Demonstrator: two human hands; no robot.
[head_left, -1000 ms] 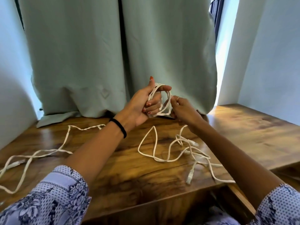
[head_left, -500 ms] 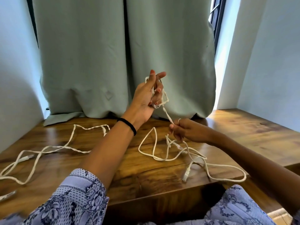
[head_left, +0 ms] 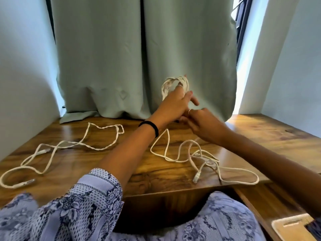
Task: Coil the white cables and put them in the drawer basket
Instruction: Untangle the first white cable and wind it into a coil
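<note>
Head view | left hand [head_left: 175,101] grip: grasping coil of white cable [head_left: 171,84], raised before the curtain [head_left: 139,58] | right hand [head_left: 202,126] grip: curled just below the left, hold cannot be told | second white cable [head_left: 73,146] loose on bench [head_left: 260,136], left of the coil

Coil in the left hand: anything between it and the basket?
Nothing visible blocks it. The coil is wound round the left hand, raised before the curtain. What may be the basket shows only as a rim at the lower right. The cable's loose tail still trails on the table.
</note>
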